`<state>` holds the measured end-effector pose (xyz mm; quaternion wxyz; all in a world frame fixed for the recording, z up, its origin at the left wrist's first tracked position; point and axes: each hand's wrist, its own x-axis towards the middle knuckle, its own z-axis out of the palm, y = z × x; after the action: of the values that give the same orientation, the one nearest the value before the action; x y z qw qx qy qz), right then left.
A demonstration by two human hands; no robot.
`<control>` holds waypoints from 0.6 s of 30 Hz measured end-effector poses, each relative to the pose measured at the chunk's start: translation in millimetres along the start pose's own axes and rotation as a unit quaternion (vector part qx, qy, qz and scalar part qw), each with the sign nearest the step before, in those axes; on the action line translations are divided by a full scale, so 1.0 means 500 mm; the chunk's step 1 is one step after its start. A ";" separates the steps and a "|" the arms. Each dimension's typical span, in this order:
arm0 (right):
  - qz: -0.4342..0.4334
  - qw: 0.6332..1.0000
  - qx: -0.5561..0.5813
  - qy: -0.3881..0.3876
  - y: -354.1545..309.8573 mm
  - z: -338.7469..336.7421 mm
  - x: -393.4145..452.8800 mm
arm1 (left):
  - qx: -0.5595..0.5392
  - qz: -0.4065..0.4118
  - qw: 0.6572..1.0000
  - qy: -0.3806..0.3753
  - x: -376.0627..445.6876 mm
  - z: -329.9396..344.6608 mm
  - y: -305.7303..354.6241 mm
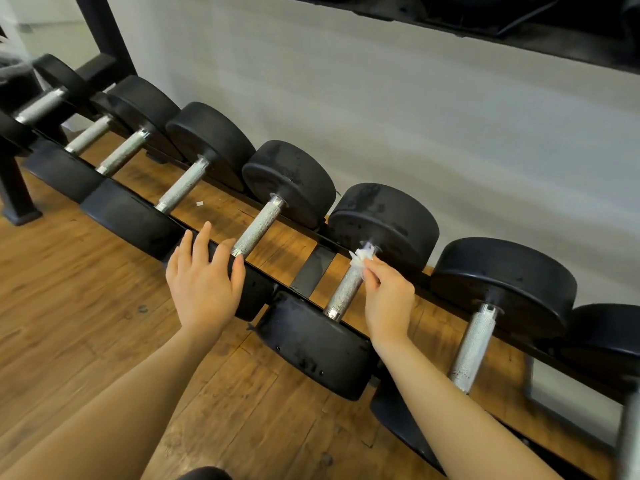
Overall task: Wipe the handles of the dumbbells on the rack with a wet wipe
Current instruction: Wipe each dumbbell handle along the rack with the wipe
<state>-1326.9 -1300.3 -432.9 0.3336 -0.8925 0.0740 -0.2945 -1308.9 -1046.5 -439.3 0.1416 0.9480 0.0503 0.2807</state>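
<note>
Both forearms enter from the bottom edge, bare, reaching toward a low rack (313, 268) of black dumbbells over a wood-plank floor (69, 271).

Left hand (204, 278): fingers straight and spread, palm down, resting on the near head of one dumbbell (258, 226); it grips nothing. Thumb tip lies just beside the lower end of that dumbbell's knurled handle.

Right hand (388, 299): fingertips pinch a crumpled white wet wipe (362, 256). Wipe is pressed against the upper end of the next handle (344, 292) to the right, close to where the handle meets the far head (384, 223). Rest of that handle is bare metal below the wipe.

Hands are well apart, one per neighbouring dumbbell.

Row: at least seven dumbbells lie side by side across two black rails, handles bridging the gap, heads round. Another handle (472, 348) lies further right, untouched. Small white scrap (200, 203) on the floor under the rack. Grey wall (415, 116) behind; an upper shelf (519, 29) crosses the top right.
</note>
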 end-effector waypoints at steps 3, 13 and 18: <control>0.025 0.999 0.012 0.023 0.004 0.003 0.019 | 0.002 -0.002 1.000 -0.001 0.001 0.001 0.001; 0.017 1.000 -0.015 -0.004 0.003 0.006 0.014 | -0.014 0.001 1.000 0.017 0.000 0.004 -0.001; -0.139 0.981 -0.135 -0.024 0.013 0.001 0.038 | -0.008 0.005 1.000 0.013 0.001 0.003 -0.002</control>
<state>-1310.8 -1311.4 -428.5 0.1670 -0.9378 -0.0199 -0.3037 -1307.8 -1045.9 -440.6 0.1474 0.9434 0.0446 0.2938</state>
